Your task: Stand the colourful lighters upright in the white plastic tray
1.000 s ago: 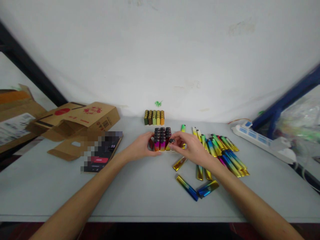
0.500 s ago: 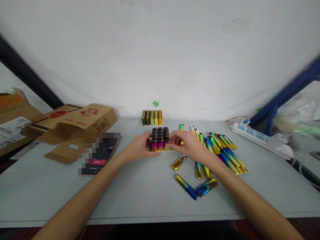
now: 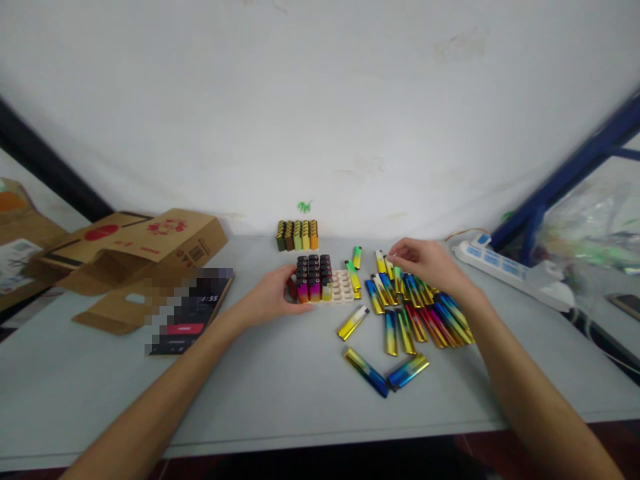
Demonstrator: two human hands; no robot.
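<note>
Upright lighters [image 3: 313, 280] with black tops stand in rows at the left part of a white slotted tray [image 3: 343, 288]. The slots at its right part hold no lighters. My left hand [image 3: 273, 293] is curled around the tray's left end, thumb in front and fingers at the side and behind. Over the back of a loose pile of shiny lighters [image 3: 410, 290], my right hand [image 3: 425, 263] is closed, its fingertips pinched at the top of a lighter [image 3: 389, 266]. That lighter is partly hidden by the fingers and its neighbours.
A second block of upright lighters [image 3: 297, 236] stands by the wall. Several single lighters [image 3: 366, 372] lie at the front. On the left are a phone [image 3: 193, 313] and an opened cardboard box [image 3: 175, 240]. A white power strip [image 3: 513, 273] lies on the right.
My right hand has left the tray and moved right to the loose pile. A lighter with a pale yellow body now stands in the tray's front row. My left hand stays at the tray.
</note>
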